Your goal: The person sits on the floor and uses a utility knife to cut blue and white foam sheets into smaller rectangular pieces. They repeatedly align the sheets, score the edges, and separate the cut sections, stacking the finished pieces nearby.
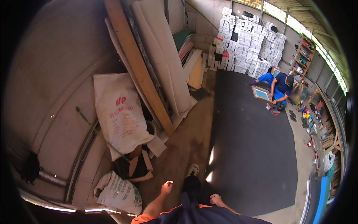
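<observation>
Dark shirt (201, 216) foremost, left hand (166, 187) and right hand (215, 199) extend forward, apart and curled, any grip impossible to tell; sack (121, 193) near left, black mat (253, 149) right.

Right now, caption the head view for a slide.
Left hand and right hand apart; ahead, a co-worker on a black mat holds a framed panel.

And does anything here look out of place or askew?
Mainly clutter: assorted small items are scattered loosely along the floor right of the dark sheet, with no visible order. At left, the tall white sack with red print sits tilted beside the slanting brown plank. No spill or damage is evident.
</observation>
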Demonstrator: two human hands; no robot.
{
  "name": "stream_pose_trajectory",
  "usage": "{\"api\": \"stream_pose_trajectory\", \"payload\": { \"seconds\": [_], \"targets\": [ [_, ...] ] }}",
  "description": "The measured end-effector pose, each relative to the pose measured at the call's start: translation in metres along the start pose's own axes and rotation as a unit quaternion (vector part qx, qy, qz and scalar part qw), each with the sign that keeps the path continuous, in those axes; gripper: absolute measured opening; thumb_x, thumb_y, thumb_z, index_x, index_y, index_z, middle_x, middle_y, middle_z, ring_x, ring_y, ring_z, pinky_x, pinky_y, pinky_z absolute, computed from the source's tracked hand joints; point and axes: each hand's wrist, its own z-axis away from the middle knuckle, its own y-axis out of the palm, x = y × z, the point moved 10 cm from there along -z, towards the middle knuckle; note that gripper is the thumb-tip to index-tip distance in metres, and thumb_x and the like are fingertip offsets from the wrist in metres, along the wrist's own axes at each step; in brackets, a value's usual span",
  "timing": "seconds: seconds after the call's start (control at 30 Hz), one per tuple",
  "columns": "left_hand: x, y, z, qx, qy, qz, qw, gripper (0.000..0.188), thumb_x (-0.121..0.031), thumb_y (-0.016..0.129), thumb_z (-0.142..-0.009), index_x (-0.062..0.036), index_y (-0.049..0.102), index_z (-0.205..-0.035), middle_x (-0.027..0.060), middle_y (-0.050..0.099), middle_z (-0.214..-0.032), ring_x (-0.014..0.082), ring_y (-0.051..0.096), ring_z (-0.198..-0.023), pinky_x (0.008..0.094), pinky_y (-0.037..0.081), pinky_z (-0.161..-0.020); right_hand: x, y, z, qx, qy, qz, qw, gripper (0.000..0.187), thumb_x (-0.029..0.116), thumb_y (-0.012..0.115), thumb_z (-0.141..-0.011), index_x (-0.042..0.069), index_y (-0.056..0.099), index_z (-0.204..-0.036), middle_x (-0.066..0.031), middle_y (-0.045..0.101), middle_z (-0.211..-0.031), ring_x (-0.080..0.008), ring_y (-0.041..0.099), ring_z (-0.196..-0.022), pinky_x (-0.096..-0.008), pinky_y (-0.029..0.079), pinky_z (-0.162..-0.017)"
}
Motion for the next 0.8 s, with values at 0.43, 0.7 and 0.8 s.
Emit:
{"api": "stream_pose_trajectory", "payload": {
  "seconds": [0.43, 0.7, 0.8],
  "targets": [
    [-0.168, -0.018, -0.275, -0.114, -0.034, 0.02, 0.993, 0.018, -0.011, 0.048, -0.081, -0.0072, 0.057, -0.097, 0.0123, 0.059, -0.092, 0.0253, 0.056, -0.088, 0.0345, 0.043, -0.077, 0.289, -0.161, -0.246, -0.028, -0.05, -0.016, 0.998, 0.018, 0.0, 0.039, -0.077, 0.003, 0.054, -0.087, -0.0097, 0.058, -0.066, -0.0164, 0.056, -0.051, -0.0269, 0.044, -0.042],
    [-0.303, -0.003, -0.471, -0.121, 0.14, -0.037, 0.982, 0.018, -0.006, 0.049, -0.079, -0.0064, 0.057, -0.095, 0.0105, 0.057, -0.09, 0.0243, 0.055, -0.088, 0.0326, 0.044, -0.076, 0.472, -0.219, -0.364, -0.04, -0.109, -0.057, 0.992, 0.018, 0.004, 0.037, -0.082, 0.003, 0.054, -0.087, -0.0077, 0.057, -0.066, -0.0146, 0.055, -0.052, -0.0258, 0.046, -0.046],
    [-0.345, 0.028, -0.562, -0.095, 0.122, -0.033, 0.987, 0.018, -0.006, 0.049, -0.079, -0.0065, 0.057, -0.095, 0.0107, 0.056, -0.091, 0.0245, 0.055, -0.088, 0.0327, 0.044, -0.076, 0.477, -0.254, -0.405, -0.065, -0.03, -0.028, 0.997, 0.019, 0.008, 0.036, -0.082, 0.005, 0.054, -0.084, -0.0084, 0.058, -0.064, -0.0162, 0.056, -0.051, -0.0292, 0.047, -0.045]
  ]
}}
